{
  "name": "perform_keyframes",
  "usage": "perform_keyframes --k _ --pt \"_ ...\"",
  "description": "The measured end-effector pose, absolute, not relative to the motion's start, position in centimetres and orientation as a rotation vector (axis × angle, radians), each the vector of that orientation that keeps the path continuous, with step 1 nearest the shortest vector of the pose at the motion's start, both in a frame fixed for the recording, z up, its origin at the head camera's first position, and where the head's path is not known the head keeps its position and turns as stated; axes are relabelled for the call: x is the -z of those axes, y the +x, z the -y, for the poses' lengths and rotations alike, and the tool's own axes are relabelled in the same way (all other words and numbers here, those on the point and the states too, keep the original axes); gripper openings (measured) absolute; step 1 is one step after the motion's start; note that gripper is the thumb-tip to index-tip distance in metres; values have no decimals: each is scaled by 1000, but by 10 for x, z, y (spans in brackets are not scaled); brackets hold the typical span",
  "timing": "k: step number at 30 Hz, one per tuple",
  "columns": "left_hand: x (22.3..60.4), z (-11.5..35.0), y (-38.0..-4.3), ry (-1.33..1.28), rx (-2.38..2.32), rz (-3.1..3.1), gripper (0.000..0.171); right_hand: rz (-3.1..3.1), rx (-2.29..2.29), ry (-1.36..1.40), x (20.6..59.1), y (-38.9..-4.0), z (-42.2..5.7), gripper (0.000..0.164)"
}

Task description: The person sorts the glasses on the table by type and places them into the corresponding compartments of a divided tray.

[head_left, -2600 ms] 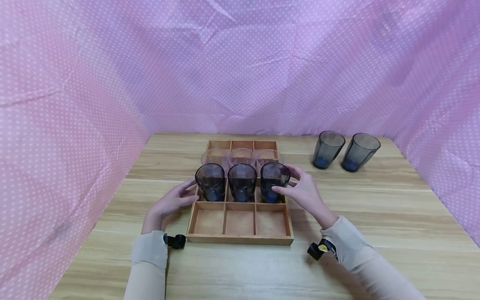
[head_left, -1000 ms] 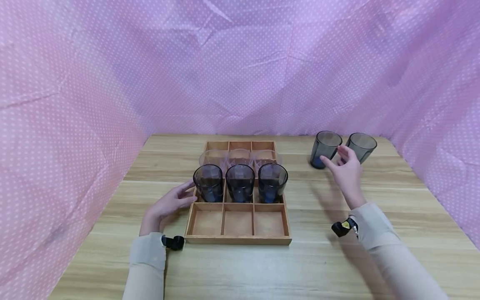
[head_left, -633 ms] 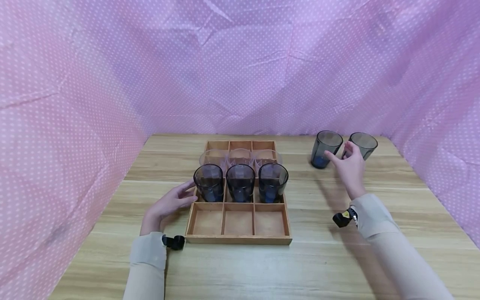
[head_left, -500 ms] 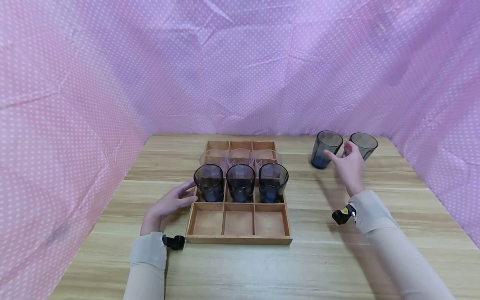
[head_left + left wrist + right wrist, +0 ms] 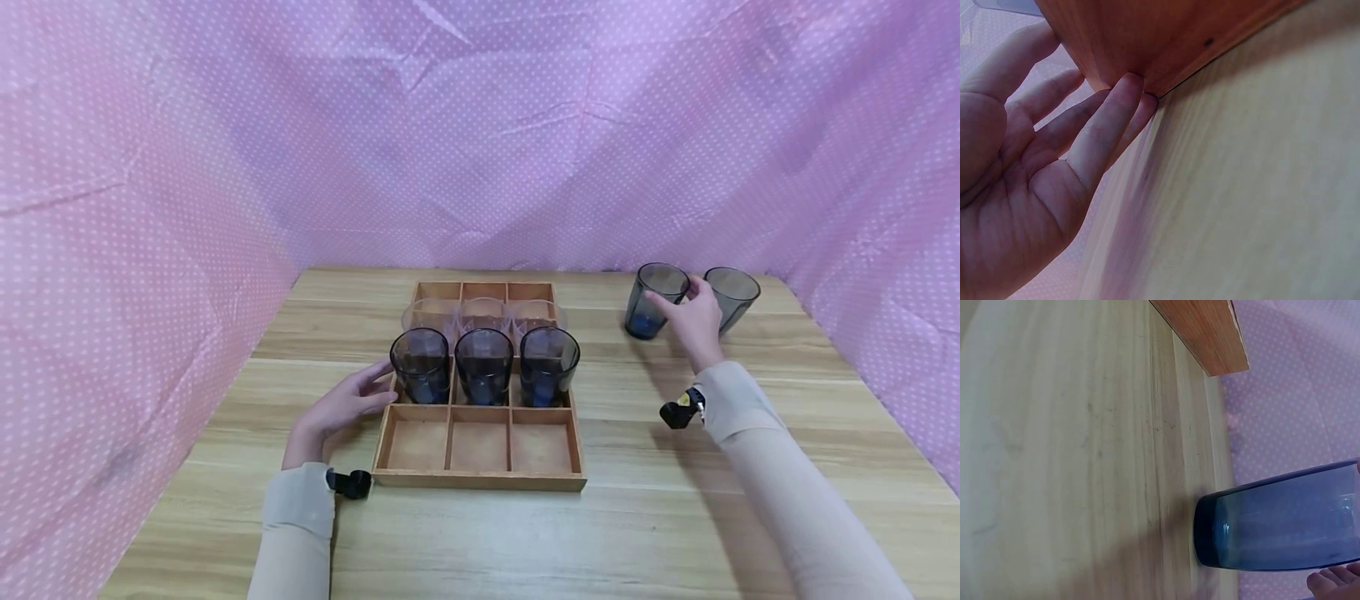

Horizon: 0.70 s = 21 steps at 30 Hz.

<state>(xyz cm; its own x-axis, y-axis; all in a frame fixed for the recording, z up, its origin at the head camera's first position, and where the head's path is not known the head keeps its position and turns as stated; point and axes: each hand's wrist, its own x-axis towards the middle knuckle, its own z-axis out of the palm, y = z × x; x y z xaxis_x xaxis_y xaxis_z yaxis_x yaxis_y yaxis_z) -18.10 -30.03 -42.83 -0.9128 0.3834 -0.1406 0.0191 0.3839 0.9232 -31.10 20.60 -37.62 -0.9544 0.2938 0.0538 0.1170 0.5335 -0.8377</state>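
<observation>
My left hand [image 5: 343, 406] rests its extended fingers against the left side of a wooden compartment tray [image 5: 480, 480]; the left wrist view shows fingertips [image 5: 1127, 84] touching the wood near the table. Three dark tinted drinking glasses, at left [image 5: 420, 367], middle [image 5: 483, 367] and right [image 5: 548, 367], stand in one row of the tray. At the back right, my right hand [image 5: 696, 323] holds another grey drinking glass [image 5: 643, 321] near its rim, thumb in front and fingers at its right side. That glass [image 5: 1272, 519] stands upright on the table in the right wrist view.
One more grey glass [image 5: 737, 293] stands just right of the held one, partly hidden by my right hand. Clear cups [image 5: 483, 310] stand in the tray behind the dark glasses. Pink dotted cloth [image 5: 480, 150] encloses the wooden table [image 5: 480, 550] at the back and sides.
My right hand has left the right-hand dark glass in the tray, moved to the back right and closed in on a grey glass there. The left hand stays at the tray's side.
</observation>
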Motion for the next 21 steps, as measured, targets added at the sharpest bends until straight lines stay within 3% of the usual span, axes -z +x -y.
perform_keyframes --k 21 --pt "427 301 -182 363 -1539 -2309 72 2559 -1282 -343 380 -311 -205 73"
